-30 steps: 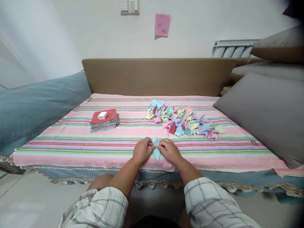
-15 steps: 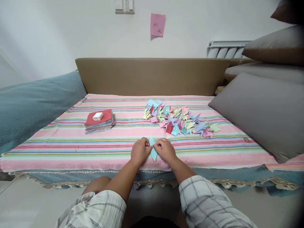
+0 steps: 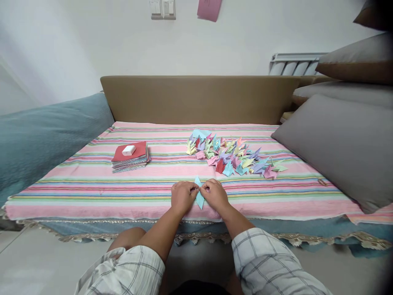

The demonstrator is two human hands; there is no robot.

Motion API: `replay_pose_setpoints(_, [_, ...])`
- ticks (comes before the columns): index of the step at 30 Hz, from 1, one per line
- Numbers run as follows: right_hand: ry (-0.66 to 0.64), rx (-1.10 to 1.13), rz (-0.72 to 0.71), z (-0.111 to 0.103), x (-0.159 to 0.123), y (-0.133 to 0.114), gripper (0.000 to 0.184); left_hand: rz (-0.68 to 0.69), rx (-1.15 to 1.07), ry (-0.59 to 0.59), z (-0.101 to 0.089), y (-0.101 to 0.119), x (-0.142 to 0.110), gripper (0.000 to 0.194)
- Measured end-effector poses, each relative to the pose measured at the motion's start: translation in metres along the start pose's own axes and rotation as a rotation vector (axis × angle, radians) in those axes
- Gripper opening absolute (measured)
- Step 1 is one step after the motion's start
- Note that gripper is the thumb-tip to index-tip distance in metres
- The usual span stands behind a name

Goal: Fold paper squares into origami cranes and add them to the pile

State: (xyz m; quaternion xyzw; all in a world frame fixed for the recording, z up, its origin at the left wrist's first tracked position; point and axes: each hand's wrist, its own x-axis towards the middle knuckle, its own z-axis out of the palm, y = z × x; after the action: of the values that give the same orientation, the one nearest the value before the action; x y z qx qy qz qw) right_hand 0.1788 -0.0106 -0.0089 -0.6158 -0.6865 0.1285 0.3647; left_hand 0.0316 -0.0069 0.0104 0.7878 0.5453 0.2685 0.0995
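Between my two hands a light blue piece of folded paper (image 3: 199, 200), long and diamond-shaped, lies on the striped cloth. My left hand (image 3: 184, 196) pinches its left edge with thumb and fingertips. On the opposite edge, my right hand (image 3: 214, 195) has its thumb and forefinger closed at the paper's middle. The fingertips of both hands nearly meet there and cover part of the folds. Just beyond them sits a spread of folded paper cranes (image 3: 229, 157) in many colours.
A stack of paper squares (image 3: 130, 163) with a red sheet on top bears a small white block (image 3: 129, 150) at the left. Grey cushions (image 3: 334, 143) pile up on the right. The striped cloth (image 3: 76, 180) covers the seat before a brown backrest (image 3: 196, 98).
My left hand's fingers have drawn in closer to the paper's middle, near the right fingertips. The view has tilted slightly, so the pink note sits higher. The paper stays in place.
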Motion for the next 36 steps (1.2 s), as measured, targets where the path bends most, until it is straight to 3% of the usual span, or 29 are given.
replay_pose_setpoints(15, [0.042,0.036,-0.009,0.004,-0.004,0.002,0.001,0.011,0.039,0.015,0.004,-0.003,-0.002,0.015])
replay_pose_setpoints(26, [-0.003,0.002,-0.038,0.005,-0.007,0.002,0.018,0.002,0.107,0.037,0.002,-0.002,-0.004,0.023])
replay_pose_setpoints(36, [-0.068,-0.165,-0.028,-0.002,-0.008,-0.008,0.030,-0.057,0.251,-0.040,0.002,0.001,-0.002,0.040])
